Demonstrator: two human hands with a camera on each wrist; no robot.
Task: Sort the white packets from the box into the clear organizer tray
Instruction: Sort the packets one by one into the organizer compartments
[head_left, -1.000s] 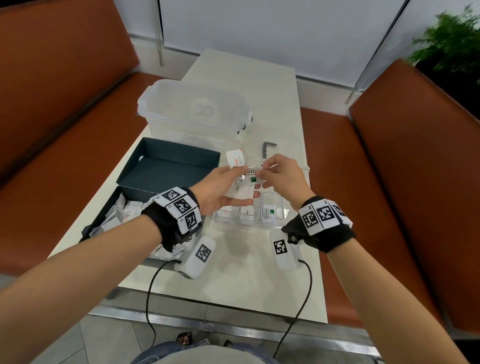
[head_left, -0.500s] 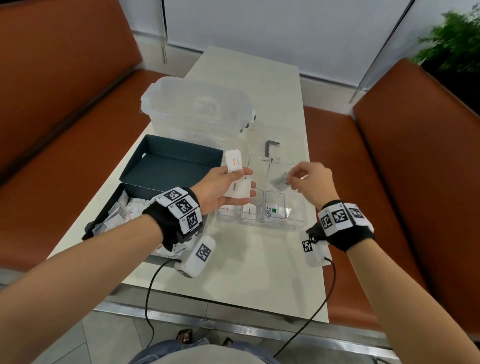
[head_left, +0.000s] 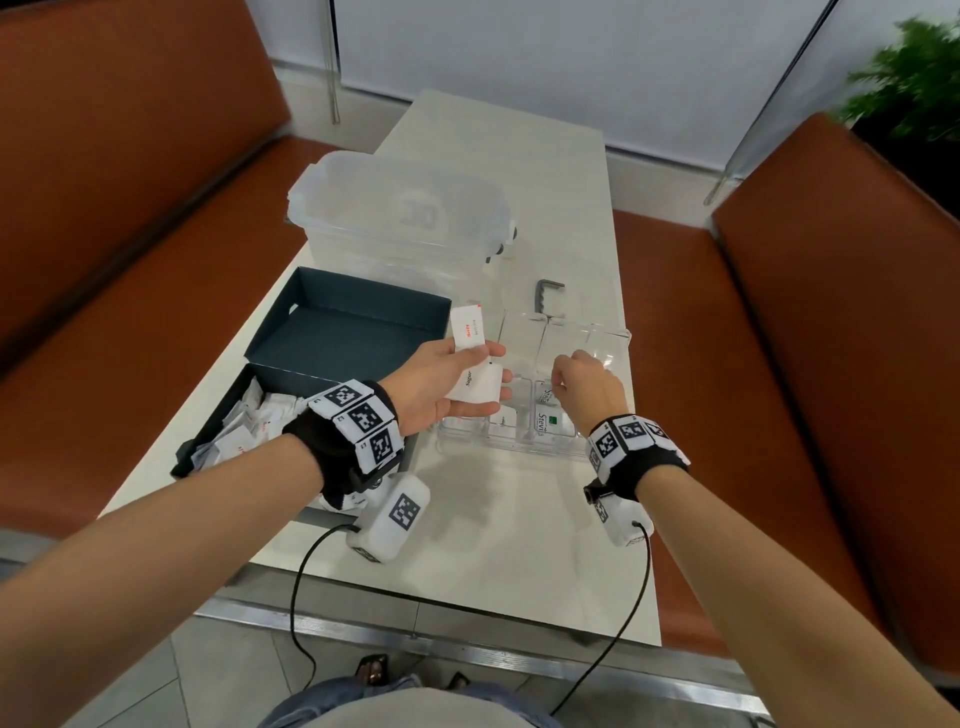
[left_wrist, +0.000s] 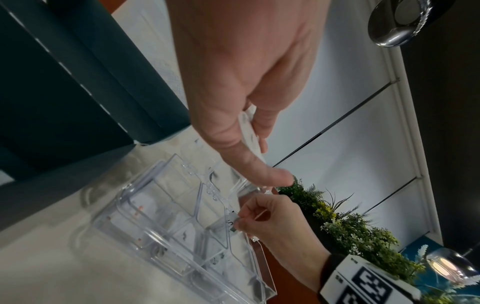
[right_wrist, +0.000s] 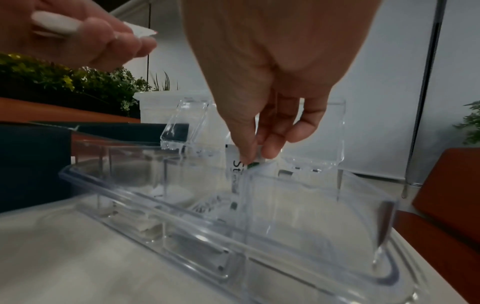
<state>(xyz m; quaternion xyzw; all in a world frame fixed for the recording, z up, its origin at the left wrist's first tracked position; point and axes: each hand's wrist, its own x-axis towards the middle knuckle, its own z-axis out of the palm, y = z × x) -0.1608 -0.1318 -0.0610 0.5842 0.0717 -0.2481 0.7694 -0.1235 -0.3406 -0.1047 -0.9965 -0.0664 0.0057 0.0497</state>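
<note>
My left hand (head_left: 447, 379) holds white packets (head_left: 475, 387) above the left side of the clear organizer tray (head_left: 602, 343), one narrow packet (head_left: 467, 328) sticking up from the fingers. My right hand (head_left: 576, 387) pinches a white Stevia packet (right_wrist: 237, 166) and holds it upright over a middle compartment of the tray (right_wrist: 182, 207). Another Stevia packet (head_left: 548, 423) lies in a compartment below. The dark box (head_left: 322, 343) to the left holds a heap of white packets (head_left: 249, 426).
A large clear lidded tub (head_left: 395, 218) stands behind the box. A small grey bracket (head_left: 545, 291) lies on the white table (head_left: 493, 545) past the tray. Orange benches flank the table, and a plant (head_left: 904, 88) stands at the far right.
My right hand took one packet from the left hand's stack, swung right, and has come down over the tray with it. The left hand has stayed put with its packets.
</note>
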